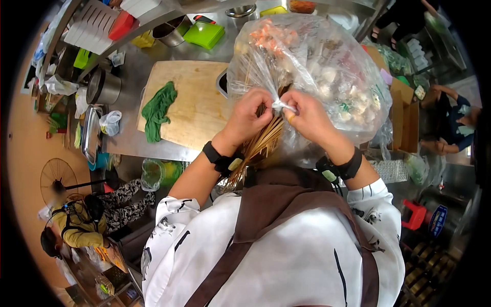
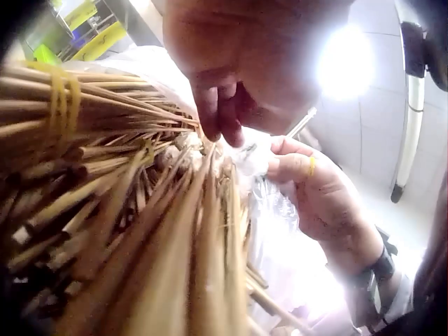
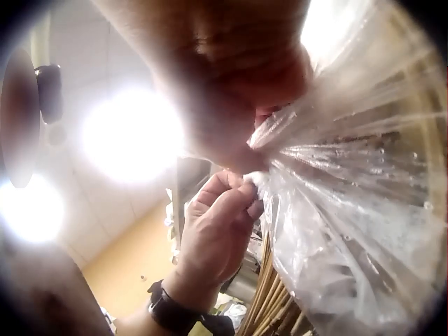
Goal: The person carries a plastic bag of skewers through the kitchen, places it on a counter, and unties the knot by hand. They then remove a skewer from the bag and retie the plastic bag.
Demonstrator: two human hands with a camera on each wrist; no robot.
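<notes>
A large clear plastic bag (image 1: 327, 66) filled with skewered food lies on the counter, its neck gathered into a twisted white knot (image 1: 277, 104). Both hands meet at that knot. On its left side my left hand (image 1: 250, 113) pinches the plastic between thumb and curled fingers. My right hand (image 1: 308, 115) pinches a short end of the plastic on the other side, a yellow band (image 2: 312, 165) round one finger. Bundles of wooden skewers (image 1: 263, 143) stick out of the bag below the hands, and a yellow rubber band (image 2: 64, 105) wraps one bundle.
A wooden cutting board (image 1: 197, 102) with a green cloth (image 1: 159, 110) on it lies left of the bag. Behind stand a green box (image 1: 204, 35) and a metal pot (image 1: 173, 30). A cardboard box (image 1: 404, 117) is at the right. Other people are at both sides.
</notes>
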